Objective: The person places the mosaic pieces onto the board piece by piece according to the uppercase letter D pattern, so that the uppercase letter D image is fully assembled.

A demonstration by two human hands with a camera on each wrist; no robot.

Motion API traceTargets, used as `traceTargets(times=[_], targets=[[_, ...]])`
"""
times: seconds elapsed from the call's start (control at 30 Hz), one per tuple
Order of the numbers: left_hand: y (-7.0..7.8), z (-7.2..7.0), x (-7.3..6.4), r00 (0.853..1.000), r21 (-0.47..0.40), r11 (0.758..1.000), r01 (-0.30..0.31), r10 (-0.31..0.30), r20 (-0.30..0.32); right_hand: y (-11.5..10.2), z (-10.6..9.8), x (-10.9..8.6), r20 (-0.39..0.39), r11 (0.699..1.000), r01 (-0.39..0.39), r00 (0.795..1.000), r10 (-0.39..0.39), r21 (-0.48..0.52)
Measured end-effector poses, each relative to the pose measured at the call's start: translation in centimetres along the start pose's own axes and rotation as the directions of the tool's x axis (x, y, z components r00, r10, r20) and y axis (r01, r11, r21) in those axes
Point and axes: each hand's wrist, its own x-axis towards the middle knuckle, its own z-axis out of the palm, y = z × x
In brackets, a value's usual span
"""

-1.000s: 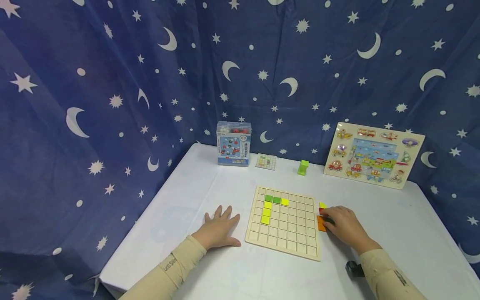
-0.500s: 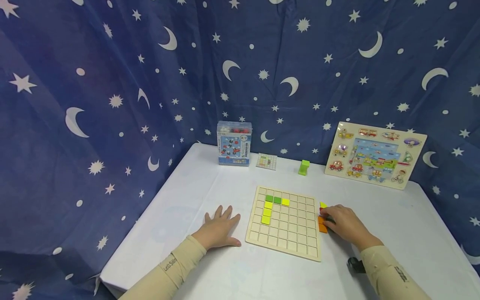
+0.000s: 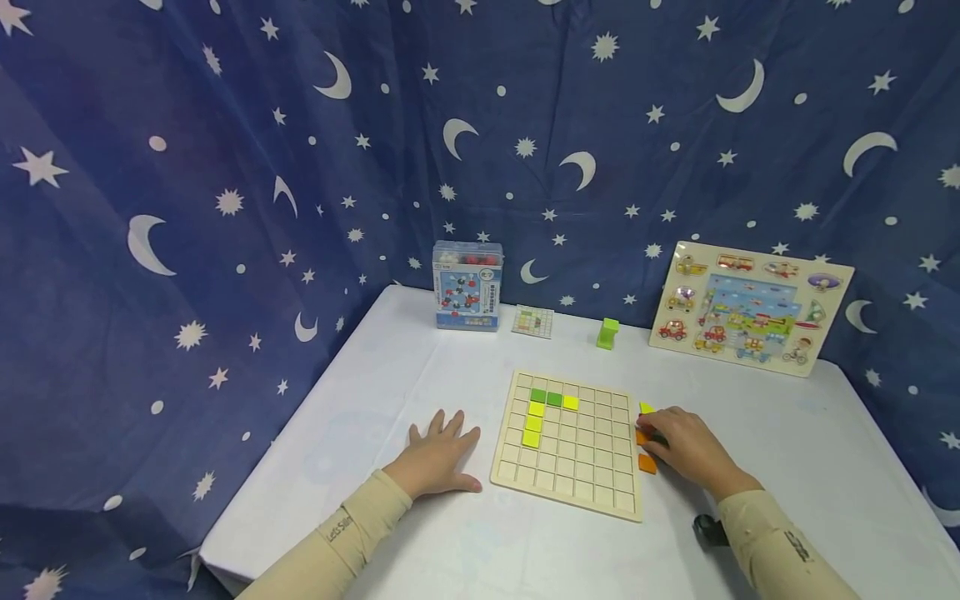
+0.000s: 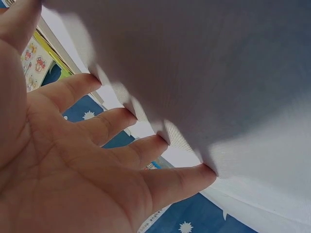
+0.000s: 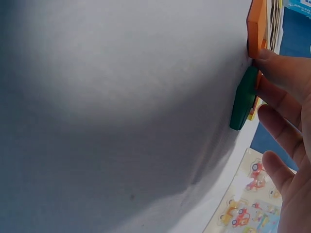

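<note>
My left hand [image 3: 433, 460] rests on the table with fingers spread, left of the wooden grid board [image 3: 566, 500]; in the left wrist view its fingertips [image 4: 206, 170] touch the white cloth. At the board's right edge, my right hand [image 3: 692, 450] pinches an orange tile [image 3: 642, 437] between thumb and forefinger. Another orange tile [image 3: 647, 464] lies just nearer, apart from it. A yellow tile [image 3: 646, 407] shows beyond the fingers. In the right wrist view a dark green tile [image 5: 244, 99] lies by the forefinger. Green tiles [image 3: 546, 397] and yellow tiles [image 3: 534, 423] sit in the grid.
Along the back stand a boxed molecule set [image 3: 468, 287], a small patterned card [image 3: 533, 322], a light green block [image 3: 607, 333] and a vehicle picture puzzle [image 3: 750, 308]. A black object [image 3: 708, 531] lies by the right wrist. A starry blue curtain [image 3: 375, 208] hangs behind the table.
The nearer orange tile has slid slightly toward me, opening a gap between it and the other orange one. The right thumb now sits at that gap. The left hand stays put.
</note>
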Motion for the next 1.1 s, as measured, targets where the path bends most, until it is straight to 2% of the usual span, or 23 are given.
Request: traceTargets(times=[0.27,0.37,0.47,0.63,0.8,0.93,1.1], targets=[[-0.1,0.0,0.0,1.0,0.002,1.0,-0.003,0.003,-0.001,-0.2,-0.3,-0.3,-0.023,1.0,-0.015,1.0,0.015,-0.011],[-0.1,0.0,-0.1,1.0,0.002,1.0,-0.007,0.008,-0.004,-1.1,-0.5,-0.1,-0.033,1.0,0.0,0.999,0.0,0.005],[-0.1,-0.1,-0.2,1.0,0.001,1.0,-0.013,0.013,-0.006,-3.2,-0.4,0.4,-0.063,0.999,0.042,0.997,-0.041,0.01],[-0.1,-0.1,-0.2,1.0,0.001,1.0,-0.013,0.013,-0.005,-8.5,0.5,1.1,-0.12,0.987,0.155,0.98,-0.158,-0.034],[-0.2,-0.1,-0.2,1.0,0.003,1.0,-0.011,0.011,-0.001,-13.3,1.1,1.6,-0.122,0.966,0.252,0.959,-0.257,-0.051],[-0.3,-0.1,-0.1,1.0,0.012,1.0,-0.01,0.01,0.003,-15.3,1.3,2.0,-0.137,0.955,0.291,0.945,-0.296,-0.058],[-0.3,-0.1,-0.1,1.0,0.007,1.0,-0.016,0.016,0.008,-16.2,1.7,2.4,-0.151,0.948,0.312,0.936,-0.318,-0.061]])
